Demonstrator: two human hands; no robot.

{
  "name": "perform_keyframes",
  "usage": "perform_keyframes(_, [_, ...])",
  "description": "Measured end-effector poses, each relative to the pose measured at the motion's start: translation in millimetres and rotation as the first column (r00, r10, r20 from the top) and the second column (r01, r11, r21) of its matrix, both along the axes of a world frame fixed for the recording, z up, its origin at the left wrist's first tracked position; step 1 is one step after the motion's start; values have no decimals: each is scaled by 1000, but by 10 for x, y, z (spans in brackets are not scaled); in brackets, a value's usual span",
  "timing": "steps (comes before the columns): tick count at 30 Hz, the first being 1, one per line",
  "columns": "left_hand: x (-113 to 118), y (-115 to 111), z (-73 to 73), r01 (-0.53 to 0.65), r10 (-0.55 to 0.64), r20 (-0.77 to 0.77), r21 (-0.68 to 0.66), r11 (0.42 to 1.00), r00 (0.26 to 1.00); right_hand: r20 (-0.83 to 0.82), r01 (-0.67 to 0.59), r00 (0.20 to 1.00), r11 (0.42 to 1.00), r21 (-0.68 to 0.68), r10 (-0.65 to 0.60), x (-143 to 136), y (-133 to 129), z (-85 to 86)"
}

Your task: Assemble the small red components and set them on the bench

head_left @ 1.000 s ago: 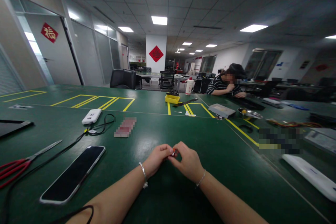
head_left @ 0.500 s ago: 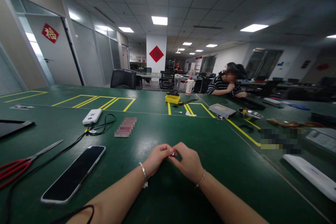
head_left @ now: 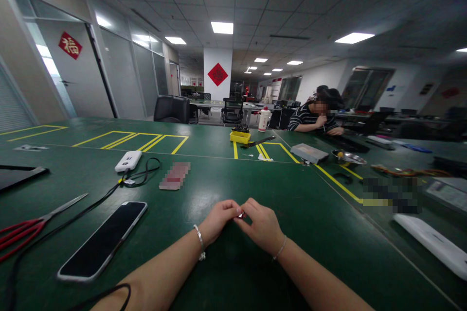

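Between my fingertips is a small red and white object [head_left: 241, 214], mostly covered, too small to name. My left hand [head_left: 221, 218] pinches it from the left side with thumb and forefinger. From the right, my right hand [head_left: 260, 223] bends its fingers over the same object, thumb underneath. Both hands are closed and meet just above the green table [head_left: 204, 175]. To the left of my left forearm lies a phone [head_left: 105, 240] with a dark screen and a pale case.
Red-handled scissors [head_left: 40, 226], a white power bank [head_left: 128, 161] and a black cable [head_left: 91, 204] lie left. A yellow box [head_left: 240, 136] and a white bottle [head_left: 263, 119] stand farther back. A long white device [head_left: 430, 245] lies right. A person [head_left: 315, 115] sits across the table.
The small object has turned slightly between my fingers: its orange part no longer shows. My hands stay in nearly the same place.
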State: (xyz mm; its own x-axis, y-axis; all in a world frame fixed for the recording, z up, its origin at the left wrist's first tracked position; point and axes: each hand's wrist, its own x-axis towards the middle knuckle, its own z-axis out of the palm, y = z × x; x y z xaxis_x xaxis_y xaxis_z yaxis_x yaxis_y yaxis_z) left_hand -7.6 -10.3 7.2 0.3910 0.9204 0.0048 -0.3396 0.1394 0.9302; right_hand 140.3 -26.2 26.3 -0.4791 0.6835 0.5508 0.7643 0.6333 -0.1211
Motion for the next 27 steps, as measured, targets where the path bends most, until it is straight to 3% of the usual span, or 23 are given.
perform_keyframes(9, [18,9,-13,-36,37,-38,46,998,999,-8,84,996,993,77,-84,-47,-30,23])
perform_keyframes(14, [-33,-25,44,248,-220,240,-93,964,946,-217,-27,976,1000,3,27,6,-27,51])
perform_keyframes(17, [-66,-36,53,328,-280,311,-116,937,908,-301,-99,950,995,-32,85,19,-14,50])
perform_keyframes(21, [-75,-22,25,311,-269,299,-103,945,916,-296,-137,946,991,-5,130,-13,-25,45])
perform_keyframes(27, [-26,-12,1,203,-179,235,-83,976,955,-178,-47,981,990,136,71,-42,-43,9])
